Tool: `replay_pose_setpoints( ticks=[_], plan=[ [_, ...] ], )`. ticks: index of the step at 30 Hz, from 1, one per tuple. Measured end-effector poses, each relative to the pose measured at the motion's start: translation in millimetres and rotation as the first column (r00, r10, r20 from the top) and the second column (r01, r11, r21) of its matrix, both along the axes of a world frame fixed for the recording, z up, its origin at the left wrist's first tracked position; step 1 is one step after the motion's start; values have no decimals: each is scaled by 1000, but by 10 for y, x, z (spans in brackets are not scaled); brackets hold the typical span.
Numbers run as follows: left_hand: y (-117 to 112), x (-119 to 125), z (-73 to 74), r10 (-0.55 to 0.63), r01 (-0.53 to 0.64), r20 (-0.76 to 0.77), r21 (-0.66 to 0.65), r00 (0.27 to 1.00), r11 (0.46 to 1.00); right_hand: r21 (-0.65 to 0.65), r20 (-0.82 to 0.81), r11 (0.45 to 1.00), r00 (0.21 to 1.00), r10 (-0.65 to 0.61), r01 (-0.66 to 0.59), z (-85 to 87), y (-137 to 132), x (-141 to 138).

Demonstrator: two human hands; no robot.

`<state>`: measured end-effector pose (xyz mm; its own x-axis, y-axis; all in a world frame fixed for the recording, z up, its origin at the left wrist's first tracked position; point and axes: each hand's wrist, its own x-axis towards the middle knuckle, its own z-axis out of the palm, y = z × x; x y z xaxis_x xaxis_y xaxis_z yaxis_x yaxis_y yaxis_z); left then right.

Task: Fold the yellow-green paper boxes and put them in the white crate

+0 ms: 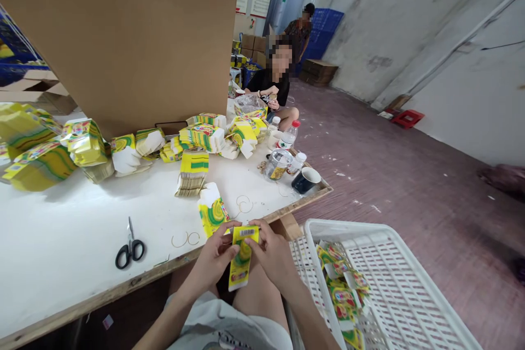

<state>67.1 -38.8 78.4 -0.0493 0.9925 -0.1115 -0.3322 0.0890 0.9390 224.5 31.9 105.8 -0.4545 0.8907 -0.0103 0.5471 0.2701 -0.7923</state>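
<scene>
Between my hands, above my lap, is a yellow and green printed carton [243,260] with a barcode near its upper end. My left hand [217,254] grips its left side, thumb on the printed face. On the right side my right hand [270,251] holds it the same way, fingers behind the upper edge. Just beyond, at the table edge, lies a flat yellow carton [213,213] with a white flap. A stack of flattened cartons [192,172] stands behind that one.
Black-handled scissors [130,249] lie on the white table [82,235]. A white plastic basket [394,262] at my right contains several cartons [342,295]. Cups and bottles, including a dark mug [305,179], crowd the table corner. A large cardboard sheet [156,38] rises behind more cartons. Two people are beyond.
</scene>
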Motion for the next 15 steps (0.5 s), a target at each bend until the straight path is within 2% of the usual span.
replay_pose_setpoints(
  ticks=[3,6,8,11,13,15],
  plan=[
    [21,-18,33,15,-12,116,-23,993,1000,-21,-49,1000,999,10,-11,-42,-21,2],
    [37,-17,67,13,-8,176,-30,984,1000,-71,-192,998,981,-16,3,-96,-17,31],
    [43,0,87,7,-2,191,-29,981,1000,-136,-335,990,939,-85,41,-132,-4,42],
    [45,52,110,7,-4,182,-18,983,1000,-267,-524,961,827,-204,68,-156,2,27],
    [44,96,123,12,-11,172,-9,985,1000,-305,-580,950,780,-237,62,-136,-13,11],
    [46,137,136,43,-42,149,-10,988,999,-300,-581,952,780,-233,61,-96,-41,6]
  ],
)
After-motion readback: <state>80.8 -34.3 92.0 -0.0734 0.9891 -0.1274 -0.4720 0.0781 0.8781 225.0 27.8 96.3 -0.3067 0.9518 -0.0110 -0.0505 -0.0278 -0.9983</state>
